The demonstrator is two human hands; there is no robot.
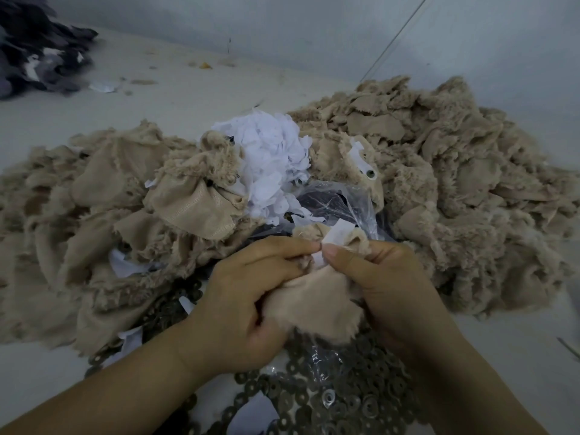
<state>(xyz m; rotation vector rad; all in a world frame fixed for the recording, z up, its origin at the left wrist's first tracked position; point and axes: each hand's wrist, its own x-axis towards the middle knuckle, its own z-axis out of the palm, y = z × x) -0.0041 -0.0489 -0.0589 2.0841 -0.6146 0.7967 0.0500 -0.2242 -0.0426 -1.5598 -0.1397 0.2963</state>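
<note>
Over a spread of metal washers (329,387), we held a light, floppy scrap of beige plush (314,306), left grip (251,296) and right grip (386,287) curled round it, fingertips meeting to pinch its white paper tag (337,235) at the top edge. We judged the tag easily torn and the fur slippery. Beyond lay heaped plush offcuts (439,171) and torn white paper (276,155).

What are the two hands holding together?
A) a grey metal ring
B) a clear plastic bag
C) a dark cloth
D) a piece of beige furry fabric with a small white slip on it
D: the left hand and the right hand grip the beige furry fabric between them and pinch it close to the white slip at its top edge.
</note>
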